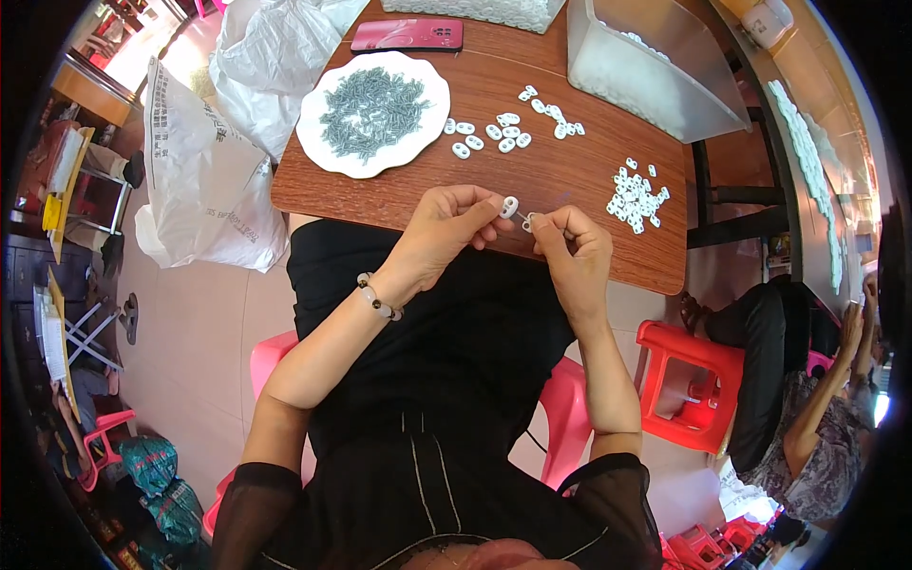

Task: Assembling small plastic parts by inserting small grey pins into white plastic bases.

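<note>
My left hand (446, 228) pinches a small white oval plastic piece (510, 206) at the near edge of the brown wooden table (570, 180). My right hand (573, 245) is closed on a small grey metal pin whose tip meets that piece (525, 221). A white scalloped plate (318, 142) heaped with grey metal pins (372, 102) lies at the table's left. A loose row of white oval pieces (503, 131) lies mid-table, and a denser pile of white pieces (636, 198) lies to the right of my hands.
A clear plastic bin (655, 66) with white parts stands at the back right, a red phone (407, 35) at the back. White plastic bags (204, 180) hang left of the table. A red stool (693, 380) and a seated person (807, 418) are on the right.
</note>
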